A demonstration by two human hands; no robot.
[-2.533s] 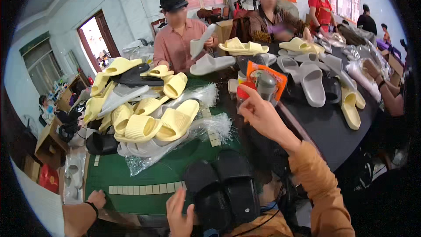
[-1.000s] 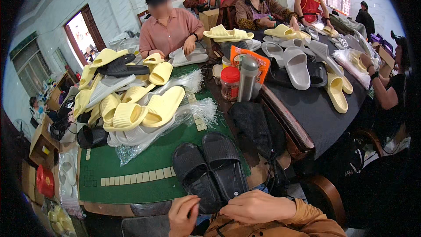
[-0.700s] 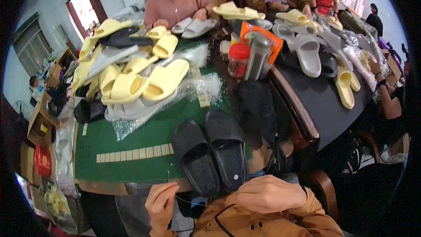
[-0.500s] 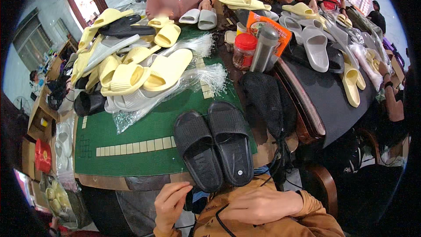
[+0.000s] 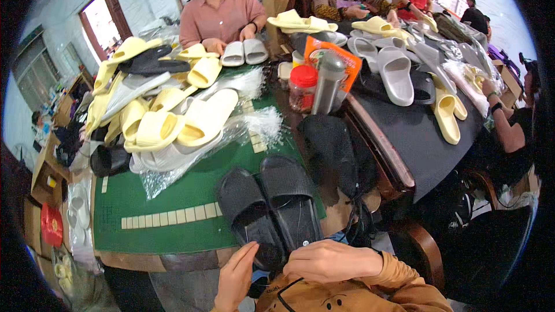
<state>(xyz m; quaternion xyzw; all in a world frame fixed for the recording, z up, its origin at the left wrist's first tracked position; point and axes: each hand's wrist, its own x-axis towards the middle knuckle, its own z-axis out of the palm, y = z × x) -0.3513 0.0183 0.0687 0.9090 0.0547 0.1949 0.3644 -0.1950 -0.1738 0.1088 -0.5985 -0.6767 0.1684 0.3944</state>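
A pair of black slide sandals [image 5: 270, 207] lies side by side on the green cutting mat [image 5: 173, 196], heels toward me. My left hand [image 5: 236, 280] touches the near end of the left sandal, fingers loosely curled. My right hand [image 5: 332, 260] rests palm-down by the heel of the right sandal, at my chest, in an orange sleeve. Whether either hand actually grips a sandal is not clear.
A heap of yellow slides [image 5: 156, 115] in clear plastic covers the mat's far left. A red-lidded jar [image 5: 302, 88], a grey bottle [image 5: 328, 82] and a black bag [image 5: 332, 150] stand to the right. Other people sit around tables of grey and yellow slides [image 5: 399, 75].
My right hand came back from reaching toward the jar and bottle to my chest. The view tilted down, so the black sandals now sit nearer my hands.
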